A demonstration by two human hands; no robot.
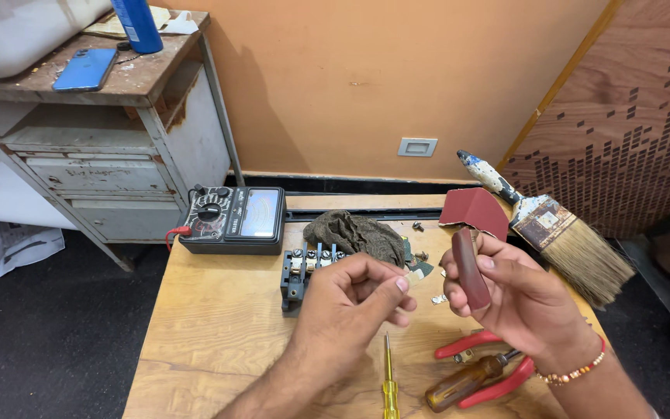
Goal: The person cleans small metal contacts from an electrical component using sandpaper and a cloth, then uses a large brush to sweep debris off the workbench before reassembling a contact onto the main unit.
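My right hand [523, 301] holds a folded strip of dark red sandpaper [469, 268] upright between thumb and fingers. My left hand [348, 304] is pinched on a small pale metal piece [412, 275] just left of the sandpaper. Both hands hover over a low wooden table [211, 334]. Behind my left hand sits a black terminal block [302, 271] with screws along its top. Several small metal bits [439, 299] lie on the wood between the hands.
An analog multimeter [234, 219] stands at the table's back left, a brown rag [354, 235] beside it. A red sandpaper sheet [476, 209] and a paintbrush [560, 233] lie at the right. A yellow screwdriver [388, 382], a brown-handled screwdriver [465, 382] and red-handled pliers [498, 368] lie near me. A grey metal cabinet [110, 147] carries a blue phone [84, 69].
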